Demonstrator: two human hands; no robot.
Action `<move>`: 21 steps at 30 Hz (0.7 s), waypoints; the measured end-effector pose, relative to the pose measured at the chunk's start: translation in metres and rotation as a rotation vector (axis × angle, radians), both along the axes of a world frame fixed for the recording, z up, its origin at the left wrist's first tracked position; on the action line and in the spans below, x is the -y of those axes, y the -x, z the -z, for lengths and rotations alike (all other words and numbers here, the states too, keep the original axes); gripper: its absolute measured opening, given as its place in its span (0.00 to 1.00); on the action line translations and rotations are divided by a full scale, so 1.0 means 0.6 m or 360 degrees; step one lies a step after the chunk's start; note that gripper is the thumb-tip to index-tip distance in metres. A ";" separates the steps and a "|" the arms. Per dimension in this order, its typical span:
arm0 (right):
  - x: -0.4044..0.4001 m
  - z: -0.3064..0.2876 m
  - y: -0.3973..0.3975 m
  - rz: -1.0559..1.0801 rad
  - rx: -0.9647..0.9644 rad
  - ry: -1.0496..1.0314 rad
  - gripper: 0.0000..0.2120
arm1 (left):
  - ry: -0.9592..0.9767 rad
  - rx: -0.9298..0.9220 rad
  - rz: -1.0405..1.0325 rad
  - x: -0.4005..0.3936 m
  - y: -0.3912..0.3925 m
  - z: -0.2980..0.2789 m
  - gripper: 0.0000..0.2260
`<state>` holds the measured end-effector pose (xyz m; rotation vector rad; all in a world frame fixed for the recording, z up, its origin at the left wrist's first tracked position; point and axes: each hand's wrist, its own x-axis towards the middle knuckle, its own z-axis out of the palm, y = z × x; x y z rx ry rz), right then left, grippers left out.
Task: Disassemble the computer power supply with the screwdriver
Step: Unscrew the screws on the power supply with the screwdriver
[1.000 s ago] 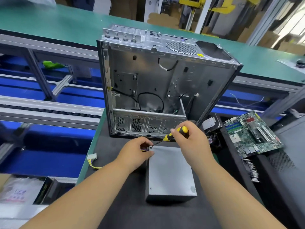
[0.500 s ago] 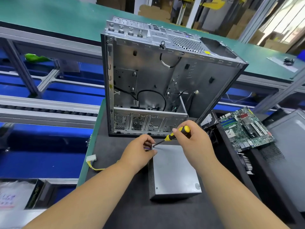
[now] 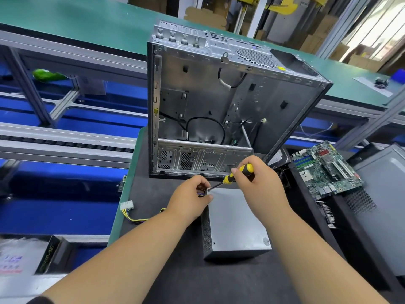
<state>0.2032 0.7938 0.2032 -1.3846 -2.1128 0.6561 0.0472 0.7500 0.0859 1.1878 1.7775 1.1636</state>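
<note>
The grey power supply box lies flat on the black mat, in front of the empty computer case. My left hand grips its far left corner, where the cable bundle leaves the box. My right hand holds the yellow-and-black screwdriver, whose tip rests on the top face at that same corner, right beside my left thumb. A yellow and purple cable with a white connector trails from the box to the left across the mat.
An open, stripped computer case stands upright just behind my hands. A green motherboard lies to the right on black parts, with a grey panel beyond it. Blue conveyor rails run along the left, past the mat's green edge.
The view has shifted slightly, so the scene sits a little further right. Both hands stay at the box's far left corner, with the screwdriver tip held at the same spot.
</note>
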 end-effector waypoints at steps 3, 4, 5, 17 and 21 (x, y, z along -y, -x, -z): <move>0.001 -0.002 0.001 -0.0018 0.0053 -0.0028 0.08 | 0.0000 -0.0011 0.0000 0.000 -0.001 -0.002 0.10; 0.001 -0.004 0.002 -0.0028 0.0093 -0.0048 0.08 | -0.0002 -0.0015 0.0001 0.000 -0.001 -0.002 0.10; 0.002 -0.006 0.003 -0.0042 0.0148 -0.0073 0.08 | -0.0004 -0.0022 0.0001 0.000 -0.001 -0.002 0.10; 0.000 -0.047 0.041 -0.0543 0.0485 -0.0134 0.08 | -0.0005 -0.0006 0.0048 -0.001 0.002 -0.005 0.10; -0.003 -0.044 0.045 -0.0449 0.0458 -0.0133 0.12 | 0.0007 -0.0023 0.0048 0.000 0.002 -0.008 0.11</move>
